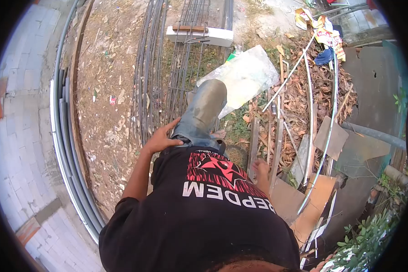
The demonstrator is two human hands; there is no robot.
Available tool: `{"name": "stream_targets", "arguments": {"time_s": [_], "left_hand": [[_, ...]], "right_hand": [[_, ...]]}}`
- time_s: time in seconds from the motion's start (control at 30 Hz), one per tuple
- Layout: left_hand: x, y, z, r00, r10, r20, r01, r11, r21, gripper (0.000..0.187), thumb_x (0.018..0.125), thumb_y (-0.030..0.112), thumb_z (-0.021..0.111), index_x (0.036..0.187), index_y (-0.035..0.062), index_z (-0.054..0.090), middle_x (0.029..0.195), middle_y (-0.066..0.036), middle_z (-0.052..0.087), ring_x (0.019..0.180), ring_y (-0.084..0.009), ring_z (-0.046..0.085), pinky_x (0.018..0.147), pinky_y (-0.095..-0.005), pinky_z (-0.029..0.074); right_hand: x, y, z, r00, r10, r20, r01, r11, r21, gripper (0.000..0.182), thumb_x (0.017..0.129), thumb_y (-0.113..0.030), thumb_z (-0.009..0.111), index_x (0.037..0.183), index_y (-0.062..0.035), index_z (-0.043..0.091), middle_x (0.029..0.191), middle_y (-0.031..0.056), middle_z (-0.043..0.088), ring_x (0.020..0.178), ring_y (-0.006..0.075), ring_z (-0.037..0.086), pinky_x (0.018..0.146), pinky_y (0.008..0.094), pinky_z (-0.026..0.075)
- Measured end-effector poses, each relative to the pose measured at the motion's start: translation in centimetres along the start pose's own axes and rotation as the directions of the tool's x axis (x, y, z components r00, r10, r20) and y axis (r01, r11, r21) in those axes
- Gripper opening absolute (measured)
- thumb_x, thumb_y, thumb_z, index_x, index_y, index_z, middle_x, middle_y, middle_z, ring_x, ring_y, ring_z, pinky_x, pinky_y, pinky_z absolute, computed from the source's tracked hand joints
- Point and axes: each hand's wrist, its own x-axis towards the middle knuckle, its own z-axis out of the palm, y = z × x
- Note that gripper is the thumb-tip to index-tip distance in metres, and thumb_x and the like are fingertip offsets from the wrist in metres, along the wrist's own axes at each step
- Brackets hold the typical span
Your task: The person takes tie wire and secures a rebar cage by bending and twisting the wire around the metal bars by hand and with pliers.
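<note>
My left hand (161,138) rests on the side of my jeans (197,115) at the upper thigh, thumb and fingers apart, holding nothing. The knee of that leg is raised forward. My right hand (260,168) hangs low beside my body, near the wooden planks (254,143). Its fingers look loosely bent, with no object visible in them. A black T-shirt (190,222) with red and white print covers my torso. Just beyond the knee, a whitish plastic sheet (249,75) lies on the ground.
Long steel rebars (152,59) and a tied rebar cage (186,59) run forward, near a white block (220,37). Grey pipes (68,136) lie along the block wall (25,131) at left. To the right are dry leaves (294,81), a long pale strip (319,167) and board pieces (319,204).
</note>
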Motion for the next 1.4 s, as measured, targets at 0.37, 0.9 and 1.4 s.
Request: {"name": "stream_targets", "arguments": {"time_s": [0.37,0.9,1.4], "left_hand": [[24.2,2.6,1.9,0.984,-0.178,0.015,0.171,0.964,0.202,0.098,0.07,0.058,0.086,0.142,-0.0019,0.059,0.13,-0.03,0.067,0.12,-0.0407,0.067,0.104,-0.0404,0.052],[33.5,9.9,-0.6,0.996,-0.092,0.0,0.092,0.994,-0.059,0.068,0.083,0.035,0.086,0.142,0.0088,0.063,0.134,-0.023,0.067,0.121,-0.0326,0.067,0.103,-0.041,0.052],[38.6,23.0,15.6,0.476,-0.561,-0.677,0.072,0.792,-0.606,0.082,0.081,0.06,0.08,0.143,0.0101,0.062,0.145,-0.023,0.058,0.133,-0.0363,0.058,0.112,-0.0417,0.045]], "right_hand": [[6.2,-20.4,2.9,0.99,-0.109,0.094,0.123,0.978,-0.17,0.029,0.101,-0.016,0.061,0.124,-0.001,0.068,0.094,0.0089,0.073,0.071,0.0167,0.069,0.058,0.0295,0.054],[15.8,-52.2,7.1,0.934,-0.127,0.334,0.308,0.761,-0.571,0.035,0.1,-0.021,0.062,0.13,-0.005,0.066,0.097,0.0086,0.073,0.078,0.0201,0.072,0.059,0.0345,0.058],[27.4,-91.1,25.7,0.72,-0.136,0.681,0.663,0.427,-0.615,0.045,0.103,-0.025,0.059,0.141,-0.0007,0.054,0.117,0.0171,0.07,0.093,0.0276,0.072,0.072,0.0392,0.059]]}}
